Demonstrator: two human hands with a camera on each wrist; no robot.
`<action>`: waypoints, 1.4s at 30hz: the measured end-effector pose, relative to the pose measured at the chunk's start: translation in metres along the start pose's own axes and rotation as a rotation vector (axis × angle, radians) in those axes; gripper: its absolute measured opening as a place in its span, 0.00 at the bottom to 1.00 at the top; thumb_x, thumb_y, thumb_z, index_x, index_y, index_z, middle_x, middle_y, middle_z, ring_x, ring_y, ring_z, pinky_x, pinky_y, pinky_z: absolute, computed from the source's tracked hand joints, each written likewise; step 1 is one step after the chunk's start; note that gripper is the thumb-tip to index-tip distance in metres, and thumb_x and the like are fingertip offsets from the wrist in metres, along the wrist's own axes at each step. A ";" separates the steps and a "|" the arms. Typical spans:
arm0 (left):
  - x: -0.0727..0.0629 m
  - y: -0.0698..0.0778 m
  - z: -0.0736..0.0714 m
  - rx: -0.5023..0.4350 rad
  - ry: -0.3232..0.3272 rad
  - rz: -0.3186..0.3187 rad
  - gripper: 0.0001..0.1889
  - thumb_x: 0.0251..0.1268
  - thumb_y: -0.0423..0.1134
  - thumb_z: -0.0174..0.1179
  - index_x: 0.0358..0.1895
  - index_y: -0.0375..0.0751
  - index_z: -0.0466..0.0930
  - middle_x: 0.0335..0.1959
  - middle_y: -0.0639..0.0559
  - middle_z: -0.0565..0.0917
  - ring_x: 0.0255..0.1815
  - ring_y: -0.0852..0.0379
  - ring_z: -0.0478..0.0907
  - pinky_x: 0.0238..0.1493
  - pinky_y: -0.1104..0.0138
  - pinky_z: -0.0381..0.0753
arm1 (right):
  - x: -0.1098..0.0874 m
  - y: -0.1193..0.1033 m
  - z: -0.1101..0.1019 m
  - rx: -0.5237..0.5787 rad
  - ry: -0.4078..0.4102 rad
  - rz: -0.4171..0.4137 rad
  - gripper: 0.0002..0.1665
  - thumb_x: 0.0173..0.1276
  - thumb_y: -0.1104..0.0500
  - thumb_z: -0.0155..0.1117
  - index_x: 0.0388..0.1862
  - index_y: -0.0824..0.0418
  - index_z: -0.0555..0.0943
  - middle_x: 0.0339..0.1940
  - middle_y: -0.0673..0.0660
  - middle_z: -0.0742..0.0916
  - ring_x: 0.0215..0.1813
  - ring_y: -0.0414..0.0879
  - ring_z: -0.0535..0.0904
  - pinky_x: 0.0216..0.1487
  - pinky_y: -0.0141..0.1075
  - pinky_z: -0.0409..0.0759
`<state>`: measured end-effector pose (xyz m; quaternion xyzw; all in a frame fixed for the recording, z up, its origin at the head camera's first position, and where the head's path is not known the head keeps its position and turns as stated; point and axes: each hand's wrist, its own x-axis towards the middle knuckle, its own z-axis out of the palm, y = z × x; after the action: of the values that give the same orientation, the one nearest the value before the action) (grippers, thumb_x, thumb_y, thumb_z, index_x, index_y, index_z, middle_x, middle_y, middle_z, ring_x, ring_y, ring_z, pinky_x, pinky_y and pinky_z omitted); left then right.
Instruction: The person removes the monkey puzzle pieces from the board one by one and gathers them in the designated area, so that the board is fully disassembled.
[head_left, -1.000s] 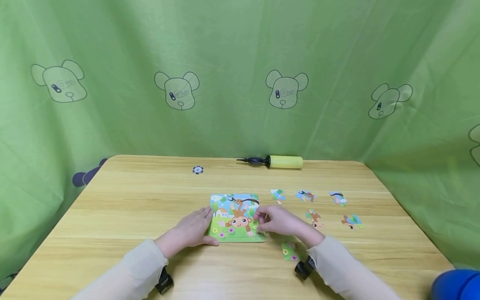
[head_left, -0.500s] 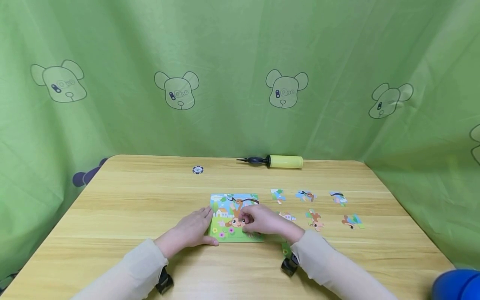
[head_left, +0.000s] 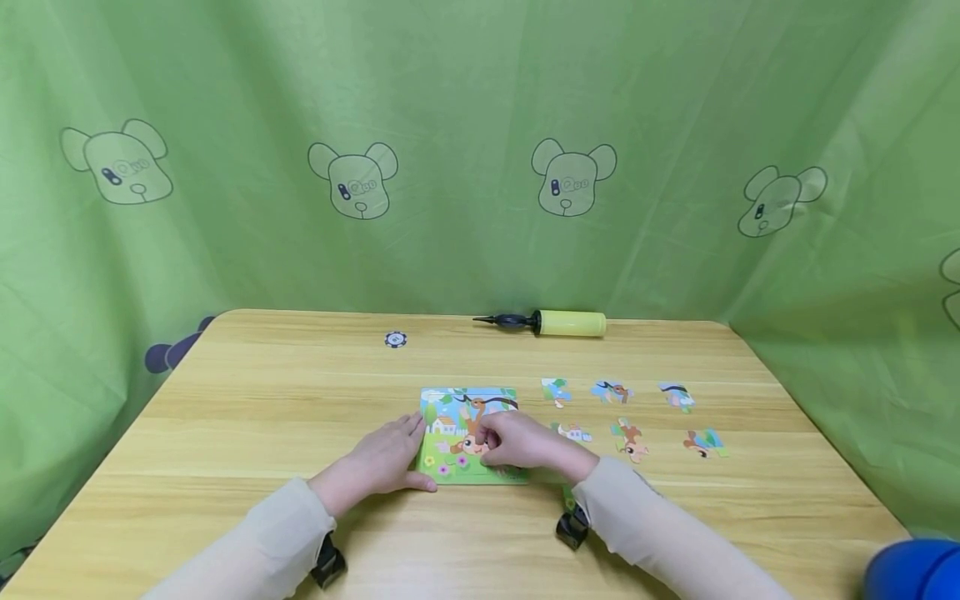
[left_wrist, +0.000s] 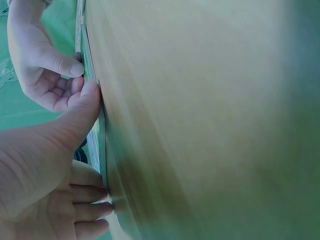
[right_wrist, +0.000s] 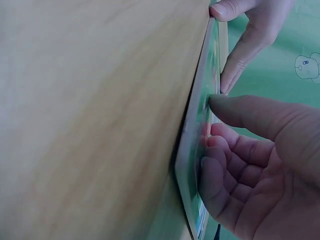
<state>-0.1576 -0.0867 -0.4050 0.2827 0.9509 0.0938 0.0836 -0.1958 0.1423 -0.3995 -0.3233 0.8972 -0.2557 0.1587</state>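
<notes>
A jigsaw puzzle board (head_left: 444,425) with a monkey picture lies flat at the middle of the table. My left hand (head_left: 384,458) rests on the table with its straight fingers along the board's left edge and its thumb by the near left corner. Over the monkey's face reaches my right hand (head_left: 521,440), thumb and curled fingertips touching the board's surface. In the right wrist view the thumb (right_wrist: 245,114) and fingers stand apart on the board; whether they pinch a puzzle piece is hidden. A flower piece (head_left: 568,498) is partly covered by the right wrist.
Right of the board lie several loose puzzle pieces, among them a house piece (head_left: 573,432) and a monkey-body piece (head_left: 630,440). A yellow hand pump (head_left: 572,323) and a round chip (head_left: 395,339) lie towards the back. A blue object (head_left: 911,571) stands at the near right corner.
My right hand has moved left from the board's right edge onto the monkey's face, uncovering the house piece and covering more of the flower piece. My left hand has stayed put.
</notes>
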 end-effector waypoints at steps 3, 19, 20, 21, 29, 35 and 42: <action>0.000 0.000 0.000 0.004 0.001 0.002 0.50 0.50 0.61 0.61 0.64 0.22 0.58 0.66 0.31 0.58 0.66 0.38 0.57 0.66 0.55 0.57 | 0.001 0.000 0.000 0.007 -0.007 0.010 0.07 0.56 0.66 0.64 0.32 0.60 0.75 0.21 0.49 0.74 0.23 0.39 0.66 0.26 0.31 0.67; 0.000 0.000 0.001 0.022 -0.003 0.002 0.50 0.50 0.62 0.60 0.65 0.23 0.58 0.66 0.31 0.58 0.66 0.39 0.56 0.66 0.55 0.57 | 0.001 0.002 -0.005 0.224 -0.028 0.051 0.05 0.62 0.68 0.61 0.33 0.65 0.73 0.25 0.52 0.76 0.27 0.42 0.70 0.28 0.32 0.71; 0.000 0.000 0.001 0.021 -0.003 0.001 0.50 0.50 0.62 0.60 0.65 0.23 0.57 0.66 0.31 0.58 0.66 0.39 0.56 0.66 0.55 0.57 | 0.001 0.002 -0.005 0.241 -0.032 0.045 0.04 0.62 0.69 0.60 0.33 0.65 0.73 0.25 0.53 0.75 0.27 0.42 0.70 0.28 0.33 0.71; 0.000 0.000 0.001 0.019 -0.004 0.000 0.50 0.50 0.62 0.60 0.65 0.23 0.57 0.67 0.31 0.58 0.66 0.39 0.56 0.66 0.55 0.57 | 0.001 0.002 -0.006 0.256 -0.035 0.040 0.04 0.62 0.69 0.60 0.33 0.65 0.73 0.25 0.53 0.75 0.27 0.43 0.70 0.28 0.33 0.71; 0.000 0.000 0.000 0.015 0.000 -0.001 0.50 0.50 0.62 0.60 0.65 0.22 0.57 0.66 0.31 0.58 0.66 0.39 0.56 0.66 0.55 0.57 | -0.001 0.005 -0.009 0.371 -0.071 0.036 0.02 0.64 0.68 0.58 0.34 0.67 0.75 0.23 0.53 0.77 0.25 0.47 0.75 0.24 0.31 0.71; 0.000 0.000 0.000 0.018 0.000 0.002 0.50 0.50 0.62 0.60 0.64 0.22 0.57 0.66 0.31 0.58 0.66 0.38 0.56 0.66 0.55 0.57 | -0.006 0.005 -0.014 0.432 -0.039 0.078 0.04 0.65 0.64 0.59 0.34 0.65 0.75 0.25 0.53 0.77 0.27 0.47 0.74 0.27 0.37 0.75; -0.001 0.000 0.000 0.019 0.004 0.005 0.50 0.50 0.62 0.60 0.64 0.22 0.57 0.66 0.31 0.58 0.66 0.38 0.57 0.66 0.55 0.57 | -0.018 0.009 -0.022 0.446 0.029 0.084 0.04 0.64 0.63 0.60 0.34 0.64 0.75 0.26 0.53 0.77 0.26 0.44 0.70 0.26 0.33 0.73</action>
<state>-0.1567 -0.0867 -0.4049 0.2857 0.9512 0.0857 0.0789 -0.1966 0.1680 -0.3842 -0.2390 0.8333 -0.4455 0.2236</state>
